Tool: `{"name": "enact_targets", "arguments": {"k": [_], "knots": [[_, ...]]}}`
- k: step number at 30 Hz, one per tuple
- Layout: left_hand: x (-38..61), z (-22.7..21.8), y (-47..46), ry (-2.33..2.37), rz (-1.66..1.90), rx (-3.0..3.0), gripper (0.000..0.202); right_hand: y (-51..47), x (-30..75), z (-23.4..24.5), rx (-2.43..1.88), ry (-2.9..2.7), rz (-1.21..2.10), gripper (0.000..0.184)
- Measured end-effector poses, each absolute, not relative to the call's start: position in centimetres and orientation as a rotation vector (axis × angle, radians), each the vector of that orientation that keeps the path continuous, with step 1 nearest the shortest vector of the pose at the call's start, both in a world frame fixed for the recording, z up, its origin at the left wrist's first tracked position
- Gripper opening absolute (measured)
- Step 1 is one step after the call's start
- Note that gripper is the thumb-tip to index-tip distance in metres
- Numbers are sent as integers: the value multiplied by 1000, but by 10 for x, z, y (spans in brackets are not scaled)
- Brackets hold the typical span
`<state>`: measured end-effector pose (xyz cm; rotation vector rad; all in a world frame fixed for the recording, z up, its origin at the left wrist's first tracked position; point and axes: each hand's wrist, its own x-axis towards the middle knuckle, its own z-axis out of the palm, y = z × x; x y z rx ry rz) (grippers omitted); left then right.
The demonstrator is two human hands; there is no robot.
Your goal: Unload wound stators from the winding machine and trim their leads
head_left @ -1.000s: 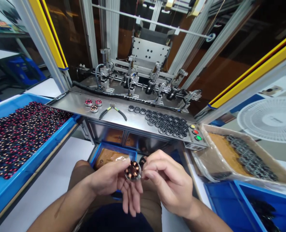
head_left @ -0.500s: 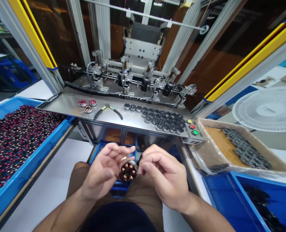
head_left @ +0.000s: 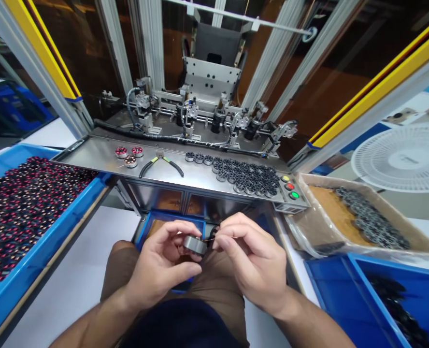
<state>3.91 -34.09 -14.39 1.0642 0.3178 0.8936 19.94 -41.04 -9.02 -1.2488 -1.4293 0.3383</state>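
Note:
My left hand (head_left: 160, 266) grips a small round wound motor stator (head_left: 195, 245) between thumb and fingers, turned so its grey metal rim faces me. My right hand (head_left: 252, 261) is closed in a pinch right beside the stator, holding what looks like a thin wire that runs from it. Both hands are above my lap, in front of the steel shelf (head_left: 102, 157).
Three wound stators (head_left: 129, 155), pliers (head_left: 162, 163) and several dark bare cores (head_left: 245, 176) lie on the shelf, with coloured buttons (head_left: 290, 186) at its right end. Blue tray of wound stators (head_left: 22, 198) left; cardboard box of cores (head_left: 366, 220), blue bins and white fan (head_left: 406, 157) right.
The stator has been turned from showing its copper coils to showing its grey side. Both hands rose a little and my right fingers now pinch at its edge.

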Motion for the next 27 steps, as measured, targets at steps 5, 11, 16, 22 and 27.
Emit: {"name": "enact_targets", "arguments": {"k": [5,11,16,22,27], "knots": [[41,-150,-337,343,1091,1158,31,-414,189,-92,-1268,-1311,359,14],[37,-160,-326,240,979,1039,32,-424,169,-110,-1171,-890,1149,24],[34,-160,-324,231,930,1004,30,-417,157,-127,-1007,-664,1364,27],[32,-159,-321,217,936,1028,30,-415,161,-130,-828,-590,1462,38],[30,-160,-321,163,945,1138,29,-412,163,-130,-708,-607,1538,47]]}}
